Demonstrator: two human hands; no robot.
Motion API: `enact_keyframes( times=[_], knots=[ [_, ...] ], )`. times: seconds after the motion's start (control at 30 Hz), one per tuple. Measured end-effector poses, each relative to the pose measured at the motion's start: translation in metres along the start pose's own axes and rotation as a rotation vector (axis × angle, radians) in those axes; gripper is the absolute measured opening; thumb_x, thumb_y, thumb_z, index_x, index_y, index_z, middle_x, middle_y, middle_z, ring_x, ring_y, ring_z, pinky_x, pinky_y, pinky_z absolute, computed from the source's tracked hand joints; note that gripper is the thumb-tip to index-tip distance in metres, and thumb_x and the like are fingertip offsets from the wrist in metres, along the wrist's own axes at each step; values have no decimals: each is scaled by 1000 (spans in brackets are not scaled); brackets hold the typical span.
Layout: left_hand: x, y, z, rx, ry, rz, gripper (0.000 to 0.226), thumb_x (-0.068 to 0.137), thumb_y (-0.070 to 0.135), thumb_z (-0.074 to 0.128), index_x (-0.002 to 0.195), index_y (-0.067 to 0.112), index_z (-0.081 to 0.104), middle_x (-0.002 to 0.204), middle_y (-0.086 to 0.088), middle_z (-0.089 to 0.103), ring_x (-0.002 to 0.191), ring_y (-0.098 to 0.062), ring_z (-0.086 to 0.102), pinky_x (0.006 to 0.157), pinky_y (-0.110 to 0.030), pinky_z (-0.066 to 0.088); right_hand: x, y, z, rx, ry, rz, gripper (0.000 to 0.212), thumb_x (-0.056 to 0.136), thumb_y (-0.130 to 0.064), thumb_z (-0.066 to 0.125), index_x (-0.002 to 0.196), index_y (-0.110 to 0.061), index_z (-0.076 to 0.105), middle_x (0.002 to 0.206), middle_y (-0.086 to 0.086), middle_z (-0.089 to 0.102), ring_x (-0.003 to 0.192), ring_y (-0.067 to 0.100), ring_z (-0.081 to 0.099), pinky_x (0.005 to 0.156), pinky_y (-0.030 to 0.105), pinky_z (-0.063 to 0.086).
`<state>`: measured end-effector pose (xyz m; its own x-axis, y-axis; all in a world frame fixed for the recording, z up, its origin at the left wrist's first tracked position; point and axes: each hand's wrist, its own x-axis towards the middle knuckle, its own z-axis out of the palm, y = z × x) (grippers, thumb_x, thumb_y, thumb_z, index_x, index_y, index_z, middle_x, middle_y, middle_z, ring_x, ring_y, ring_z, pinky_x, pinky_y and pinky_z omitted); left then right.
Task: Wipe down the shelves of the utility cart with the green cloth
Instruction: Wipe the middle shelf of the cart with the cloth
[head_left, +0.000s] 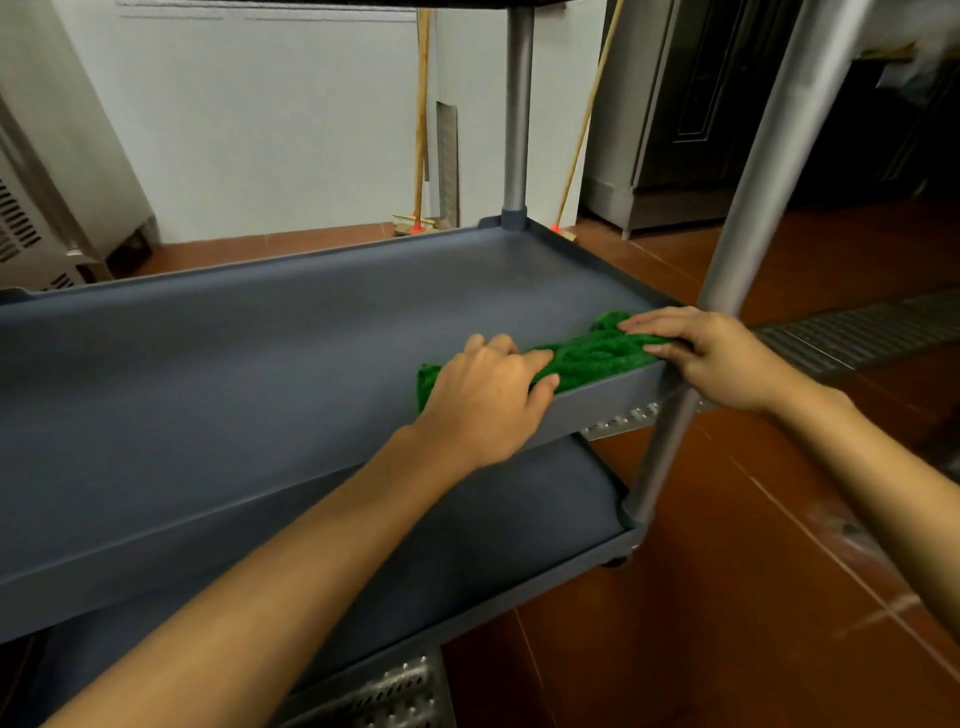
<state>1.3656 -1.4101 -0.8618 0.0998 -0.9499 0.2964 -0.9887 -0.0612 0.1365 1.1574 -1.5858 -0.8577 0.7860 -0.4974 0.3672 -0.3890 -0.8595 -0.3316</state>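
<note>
Brooms (420, 130) lean on white wall (260, 130); drain grate (857, 332) in red tile floor (727, 623); dark door (696, 93) beyond.
</note>
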Motion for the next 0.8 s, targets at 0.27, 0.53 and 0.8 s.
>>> enact_keyframes(
  times=[0.27, 0.53, 0.8],
  knots=[
    [-2, -3, 3, 30, 21, 27, 45, 105, 43, 34, 144, 27, 49, 126, -9, 59, 110, -33, 52, 82, -43, 48, -1, -2, 5, -30, 54, 17, 38, 89, 9, 57, 124, -6, 65, 130, 7, 62, 127, 20, 53, 108, 26, 37],
    [-18, -24, -14, 43, -76, 74, 48, 105, 46, 30, 149, 32, 41, 128, -3, 58, 111, -26, 51, 84, -49, 54, -8, -22, 11, 11, 52, 26, 36, 92, 2, 57, 126, -9, 63, 129, 6, 62, 125, 21, 52, 106, 25, 35],
    [-43, -42, -27, 67, -83, 83, 49, 104, 47, 31, 151, 32, 37, 132, -1, 56, 113, -25, 50, 83, -44, 53, -9, -53, 21, 36, 31, 5, 36, 94, -5, 56, 128, -13, 62, 131, 3, 61, 127, 19, 49, 108, 28, 32]
  ],
)
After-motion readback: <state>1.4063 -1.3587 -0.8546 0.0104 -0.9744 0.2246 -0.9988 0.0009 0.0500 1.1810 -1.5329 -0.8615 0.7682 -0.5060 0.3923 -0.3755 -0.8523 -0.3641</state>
